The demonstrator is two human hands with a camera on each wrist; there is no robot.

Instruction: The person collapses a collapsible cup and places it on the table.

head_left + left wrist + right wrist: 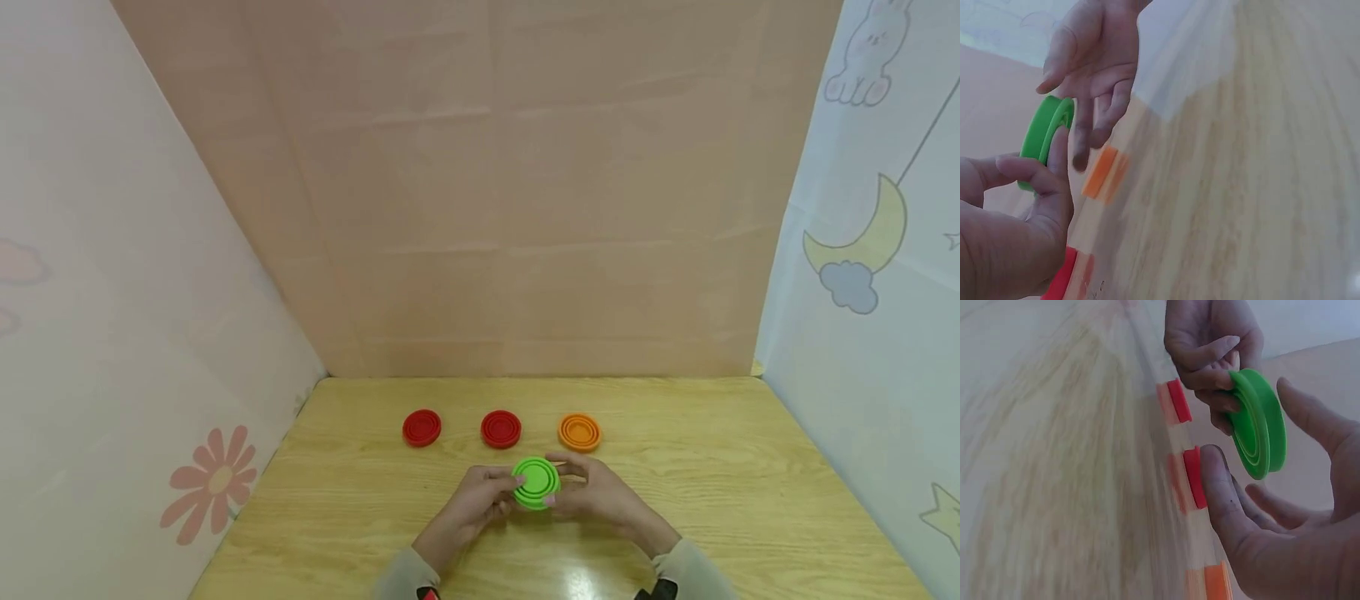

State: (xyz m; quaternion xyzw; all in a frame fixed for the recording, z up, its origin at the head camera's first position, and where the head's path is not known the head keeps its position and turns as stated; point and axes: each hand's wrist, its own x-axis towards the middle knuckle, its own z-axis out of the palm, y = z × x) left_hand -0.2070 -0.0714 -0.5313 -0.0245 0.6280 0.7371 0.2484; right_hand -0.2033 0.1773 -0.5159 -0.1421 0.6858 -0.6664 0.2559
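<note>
A green collapsible cup (537, 478), folded flat into concentric rings, is held up over the table in front of me. My left hand (472, 505) pinches its left edge, the thumb on the ringed face. My right hand (602, 500) is spread around the cup's right side. In the right wrist view a gap shows between the right hand's fingers (1225, 500) and the green cup (1259, 425). Beyond the hands, two red folded cups (422, 427) and an orange folded cup (579, 432) lie in a row on the table.
The wood-grain table (360, 533) ends at a brown paper backdrop (525, 250). Pale printed panels stand along both sides, the left panel (150, 333) with a flower and the right panel (840, 350) with a moon.
</note>
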